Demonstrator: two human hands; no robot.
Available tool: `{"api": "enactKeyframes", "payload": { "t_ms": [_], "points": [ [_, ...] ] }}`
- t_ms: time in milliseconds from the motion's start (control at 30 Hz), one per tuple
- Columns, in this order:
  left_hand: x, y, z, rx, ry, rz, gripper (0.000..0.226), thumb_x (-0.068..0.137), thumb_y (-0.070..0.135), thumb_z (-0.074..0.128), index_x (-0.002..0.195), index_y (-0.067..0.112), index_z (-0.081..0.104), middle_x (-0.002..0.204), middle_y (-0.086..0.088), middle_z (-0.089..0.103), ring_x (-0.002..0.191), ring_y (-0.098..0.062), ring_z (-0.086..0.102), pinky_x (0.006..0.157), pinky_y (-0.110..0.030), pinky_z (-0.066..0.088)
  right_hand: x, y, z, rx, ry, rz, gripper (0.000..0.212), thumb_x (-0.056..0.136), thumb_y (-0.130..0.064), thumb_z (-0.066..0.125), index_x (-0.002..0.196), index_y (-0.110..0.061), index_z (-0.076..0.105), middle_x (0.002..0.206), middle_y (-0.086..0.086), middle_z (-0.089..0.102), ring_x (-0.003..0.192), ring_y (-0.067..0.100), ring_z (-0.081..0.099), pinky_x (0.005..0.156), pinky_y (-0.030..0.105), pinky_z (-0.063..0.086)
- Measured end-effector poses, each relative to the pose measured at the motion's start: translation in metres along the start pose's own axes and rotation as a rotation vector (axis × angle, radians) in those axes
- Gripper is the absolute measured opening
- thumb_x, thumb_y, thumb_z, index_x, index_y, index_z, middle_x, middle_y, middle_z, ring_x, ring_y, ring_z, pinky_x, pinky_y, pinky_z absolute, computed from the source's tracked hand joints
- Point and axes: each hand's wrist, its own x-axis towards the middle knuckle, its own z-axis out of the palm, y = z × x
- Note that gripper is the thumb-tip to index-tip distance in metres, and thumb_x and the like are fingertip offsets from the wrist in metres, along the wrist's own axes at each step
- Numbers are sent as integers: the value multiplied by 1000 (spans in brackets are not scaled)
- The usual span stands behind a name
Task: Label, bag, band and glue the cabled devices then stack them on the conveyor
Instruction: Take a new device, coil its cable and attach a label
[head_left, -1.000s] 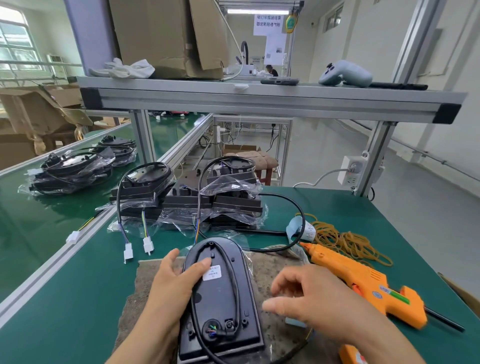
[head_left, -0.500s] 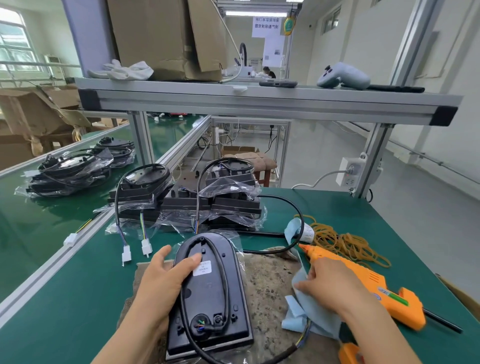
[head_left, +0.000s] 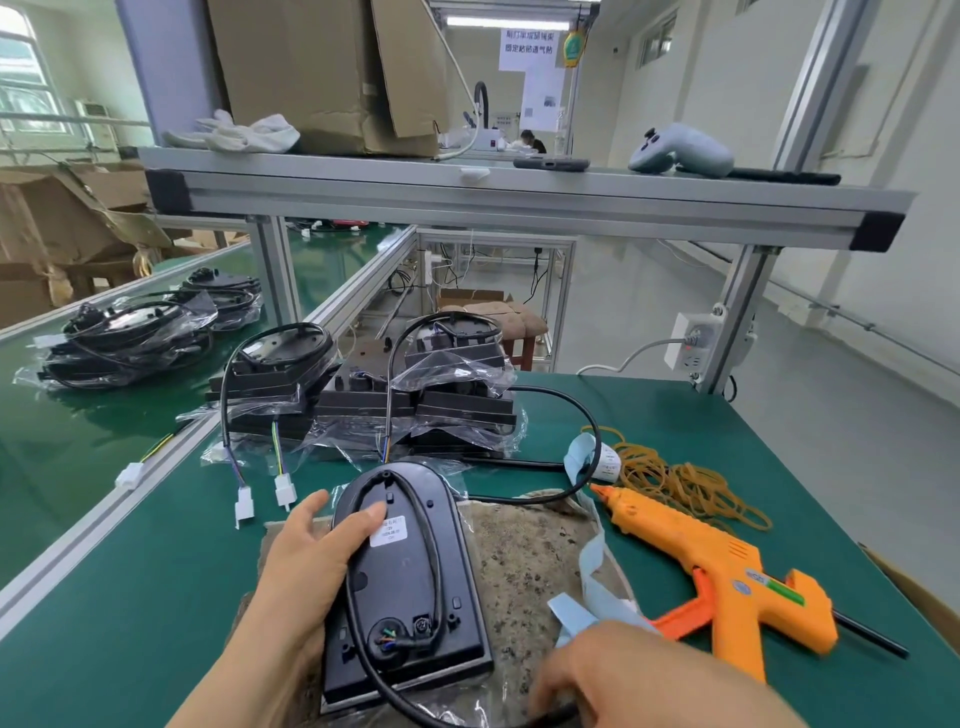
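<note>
**Workpiece position.** We are working on the device (head_left: 415, 587), which is lying back-up on the stained brown mat (head_left: 524, 561) at the near edge of the green table (head_left: 675, 405). Clear film is showing at its far and near ends. The black cable (head_left: 434, 525) is running in a loop around the back and is leaving the view at the bottom edge.

**Left hand.** Our left hand (head_left: 306, 566) is grasping the device by its left edge. The thumb is pressing on the back, touching the corner of the white label (head_left: 390, 531).

**Right hand.** Our right hand (head_left: 639, 675) is hovering low at the near right corner of the device, with the fingers bending down toward the cable. We cannot tell whether it is gripping anything. A strip of blue backing paper (head_left: 592, 592) is trailing across the mat just beyond it.

**Tools.** The orange glue gun (head_left: 727, 571) is lying on its side to the right of the mat. Its nozzle is pointing toward the label roll (head_left: 605, 462). The rubber bands (head_left: 680, 478) are lying in a loose heap beyond the gun.

**Finished units.**
- A pile of bagged devices (head_left: 415, 395) is sitting on the table beyond the mat, with white connectors (head_left: 284, 491) hanging toward us.
- More bagged units are sitting stacked on the conveyor (head_left: 62, 467) at the left.
</note>
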Motion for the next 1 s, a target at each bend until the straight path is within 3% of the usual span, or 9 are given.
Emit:
{"api": "enactKeyframes", "payload": {
  "t_ms": [100, 167, 300, 400, 500, 567, 667, 767, 1000],
  "points": [
    [0, 2, 1, -10, -3, -1, 76, 79, 21, 79, 144, 21, 40, 97, -7, 68, 62, -18, 73, 47, -28, 55, 2, 24, 23, 24, 61, -173, 61, 104, -35, 46, 157, -27, 16, 163, 9, 23, 151, 26, 20, 99, 28, 32],
    [0, 5, -1, -1, -8, 7, 77, 78, 25, 80, 144, 22, 41, 101, -7, 67, 66, -18, 74, 52, -29, 57, -11, 14, 11, 67, 90, -229, 43, 104, -37, 42, 148, -35, 41, 159, 6, 33, 142, 19, 36, 89, 24, 31],
    [0, 9, -3, -6, -34, 21, 82, 74, 30, 83, 145, 26, 42, 112, -6, 64, 79, -23, 75, 66, -37, 59, -38, -33, -31, -8, 120, -369, 18, 81, -53, 63, 95, -44, 68, 94, -10, 69, 82, 2, 64, 66, 10, 45],
    [-4, 12, 1, -24, -58, 23, 81, 74, 26, 83, 144, 27, 42, 114, -7, 66, 80, -24, 75, 67, -39, 60, -38, -39, -39, 237, 80, -392, 26, 88, -49, 65, 88, -24, 72, 80, -1, 73, 70, 4, 69, 64, 17, 53],
    [-7, 16, 5, -2, -63, 46, 84, 74, 25, 83, 145, 29, 39, 117, -10, 65, 86, -27, 74, 72, -43, 61, -19, -32, -28, -36, 230, -260, 27, 90, -47, 67, 77, -24, 66, 66, -8, 62, 58, -1, 53, 56, 14, 41],
    [-10, 17, 9, 54, -51, 89, 86, 74, 25, 84, 147, 30, 37, 111, 0, 66, 91, -23, 73, 72, -40, 61, -11, -31, -21, -97, 272, -189, 13, 87, -43, 69, 90, -33, 63, 72, -12, 55, 62, -2, 47, 53, 14, 33],
    [-14, 15, 14, 112, -25, 147, 82, 76, 21, 83, 144, 30, 39, 78, 21, 69, 74, -10, 74, 62, -31, 60, -6, -37, -14, -57, 472, -198, 54, 89, -26, 61, 135, -41, 40, 78, -11, 53, 67, 2, 48, 55, 18, 35],
    [-17, 17, 19, 111, -28, 121, 85, 75, 21, 84, 146, 31, 38, 96, 6, 72, 81, -22, 75, 79, -49, 60, -2, -48, -4, 116, 713, -361, 78, 97, -23, 55, 155, -38, 6, 75, -11, 60, 70, 4, 56, 64, 19, 45],
    [-25, 16, 29, 77, -67, 98, 70, 79, 11, 78, 137, 28, 43, 69, 27, 69, 65, -5, 72, 48, -18, 53, 12, -65, 4, 236, 936, -612, 29, 95, -40, 49, 117, -32, 66, 73, -15, 65, 73, 7, 61, 72, 30, 50]
  ]
}}
